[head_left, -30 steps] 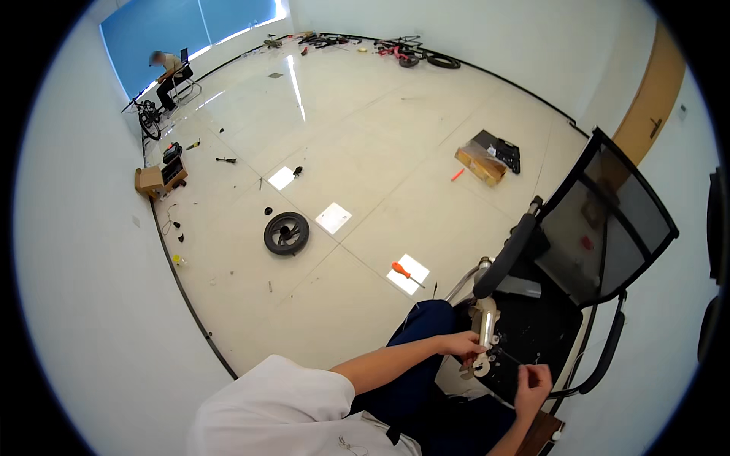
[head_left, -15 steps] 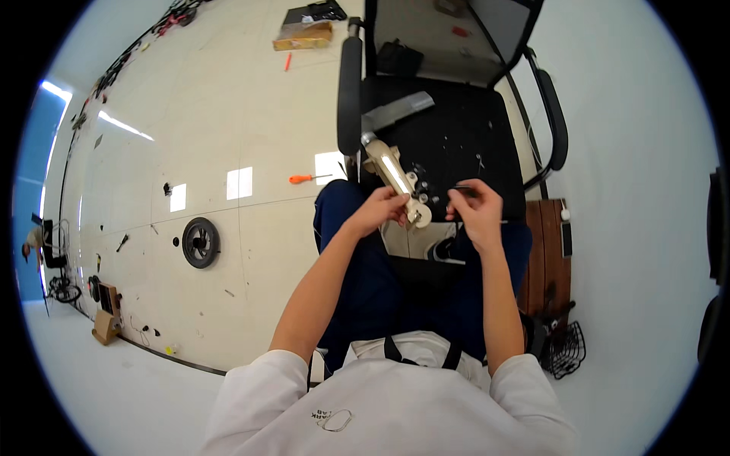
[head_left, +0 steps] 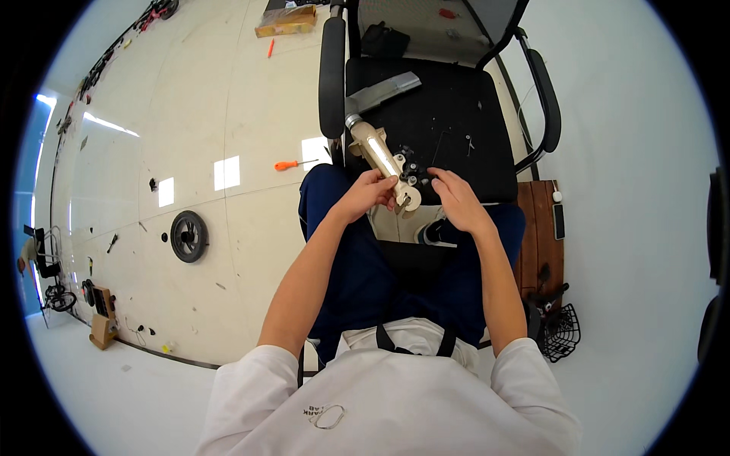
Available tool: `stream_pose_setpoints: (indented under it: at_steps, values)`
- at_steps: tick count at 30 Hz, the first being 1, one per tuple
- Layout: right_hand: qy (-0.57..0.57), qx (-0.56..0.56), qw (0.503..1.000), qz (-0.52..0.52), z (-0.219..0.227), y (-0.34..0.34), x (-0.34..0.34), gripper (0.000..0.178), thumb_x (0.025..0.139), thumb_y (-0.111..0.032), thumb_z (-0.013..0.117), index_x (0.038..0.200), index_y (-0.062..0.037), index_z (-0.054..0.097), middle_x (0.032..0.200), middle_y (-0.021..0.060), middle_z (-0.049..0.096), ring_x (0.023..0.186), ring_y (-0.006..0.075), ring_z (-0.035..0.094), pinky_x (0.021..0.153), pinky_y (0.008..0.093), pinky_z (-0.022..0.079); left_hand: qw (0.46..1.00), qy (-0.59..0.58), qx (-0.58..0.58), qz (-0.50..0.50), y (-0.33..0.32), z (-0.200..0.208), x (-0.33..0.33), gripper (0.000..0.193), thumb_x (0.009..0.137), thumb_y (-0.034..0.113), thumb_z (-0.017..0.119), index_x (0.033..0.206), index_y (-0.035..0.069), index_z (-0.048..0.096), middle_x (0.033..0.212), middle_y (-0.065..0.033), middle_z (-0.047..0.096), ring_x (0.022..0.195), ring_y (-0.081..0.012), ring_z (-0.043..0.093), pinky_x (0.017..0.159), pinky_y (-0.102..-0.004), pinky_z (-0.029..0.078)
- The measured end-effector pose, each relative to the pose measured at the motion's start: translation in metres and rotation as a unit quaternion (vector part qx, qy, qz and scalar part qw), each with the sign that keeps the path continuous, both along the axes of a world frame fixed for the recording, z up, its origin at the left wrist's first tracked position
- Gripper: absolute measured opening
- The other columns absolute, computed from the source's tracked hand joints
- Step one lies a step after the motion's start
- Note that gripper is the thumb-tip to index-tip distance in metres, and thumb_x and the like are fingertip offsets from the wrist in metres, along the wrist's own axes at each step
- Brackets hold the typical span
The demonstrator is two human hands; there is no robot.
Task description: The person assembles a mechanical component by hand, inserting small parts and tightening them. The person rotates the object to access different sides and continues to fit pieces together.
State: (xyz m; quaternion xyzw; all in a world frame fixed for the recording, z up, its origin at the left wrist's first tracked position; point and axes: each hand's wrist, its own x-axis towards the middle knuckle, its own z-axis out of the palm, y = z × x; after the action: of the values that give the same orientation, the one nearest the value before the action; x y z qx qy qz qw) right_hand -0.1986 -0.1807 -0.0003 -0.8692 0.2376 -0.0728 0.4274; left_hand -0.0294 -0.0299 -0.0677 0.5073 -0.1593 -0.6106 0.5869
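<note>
A beige metal tube part (head_left: 375, 154), with a silver collar at its far end and a rounded bracket at its near end, leans across the front left of the black chair seat (head_left: 456, 99). My left hand (head_left: 366, 195) is closed round the near end of this tube part, thumb on top. Beside it, small black parts (head_left: 411, 166) cluster at the seat's front. My right hand (head_left: 458, 199) reaches toward them with fingers stretched out, seemingly holding nothing. A thin dark L-shaped hex key (head_left: 440, 144) lies on the seat just beyond those fingers.
Chair armrests (head_left: 332, 76) flank the seat, where a grey metal piece (head_left: 384, 92) and small screws (head_left: 469, 142) lie. On the floor to the left are an orange-handled screwdriver (head_left: 287, 165) and a black wheel (head_left: 188, 236). A phone (head_left: 559, 220) rests on a wooden surface (head_left: 537, 251) at right.
My right hand has let go of the thin dark tool, now lying on the seat, and moved in toward the small black parts. My left hand keeps its hold on the tube part.
</note>
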Motion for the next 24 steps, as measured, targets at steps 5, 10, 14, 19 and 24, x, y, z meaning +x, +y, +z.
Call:
stream_pose_setpoints:
  at_steps: [5, 10, 14, 19, 24]
  values:
    - [0.047, 0.014, 0.999, 0.017, 0.017, -0.001, 0.01, 0.041, 0.098, -0.025, 0.046, 0.125, 0.0045, 0.058, 0.097, 0.0208, 0.059, 0.095, 0.0357, 0.06, 0.089, 0.0391, 0.046, 1.0, 0.0, -0.003, 0.002, 0.001, -0.002, 0.001, 0.024, 0.103, 0.021, 0.048, 0.109, -0.002, 0.055, 0.088, -0.0072, 0.062, 0.07, -0.0133, 0.06, 0.065, -0.0279, 0.052]
    - [0.009, -0.036, 0.999, 0.004, 0.023, 0.001, 0.024, 0.028, 0.096, -0.018, 0.052, 0.11, 0.0034, 0.064, 0.09, 0.0189, 0.061, 0.088, 0.0353, 0.061, 0.082, 0.0396, 0.048, 1.0, -0.001, -0.001, 0.0, 0.0, 0.003, 0.0, 0.024, 0.103, 0.021, 0.049, 0.108, -0.002, 0.055, 0.087, -0.0071, 0.062, 0.07, -0.0133, 0.06, 0.065, -0.0275, 0.052]
    - [-0.042, -0.053, 0.997, 0.026, 0.007, -0.002, 0.027, 0.021, 0.094, -0.015, 0.056, 0.099, 0.0033, 0.066, 0.08, 0.0181, 0.064, 0.072, 0.0306, 0.063, 0.067, 0.0372, 0.048, 1.0, -0.002, -0.003, -0.001, -0.001, 0.002, 0.0, 0.024, 0.103, 0.022, 0.05, 0.107, -0.002, 0.055, 0.086, -0.0069, 0.061, 0.069, -0.0134, 0.06, 0.065, -0.0272, 0.052]
    - [0.029, -0.034, 0.998, 0.032, 0.017, 0.004, 0.034, 0.02, 0.093, -0.015, 0.058, 0.092, 0.0036, 0.065, 0.073, 0.0206, 0.064, 0.067, 0.0346, 0.064, 0.063, 0.0393, 0.049, 1.0, 0.004, -0.006, 0.004, -0.001, -0.001, 0.001, 0.024, 0.103, 0.022, 0.051, 0.107, -0.002, 0.055, 0.086, -0.0072, 0.061, 0.069, -0.0135, 0.06, 0.065, -0.0276, 0.052]
    - [0.028, -0.126, 0.987, 0.096, 0.006, 0.001, 0.035, 0.02, 0.092, -0.016, 0.059, 0.085, 0.0035, 0.063, 0.073, 0.0207, 0.064, 0.068, 0.0355, 0.064, 0.062, 0.0406, 0.05, 1.0, 0.005, -0.002, 0.003, 0.0, -0.001, 0.001, 0.024, 0.103, 0.021, 0.051, 0.107, -0.002, 0.055, 0.085, -0.0072, 0.06, 0.069, -0.0135, 0.06, 0.065, -0.0278, 0.052]
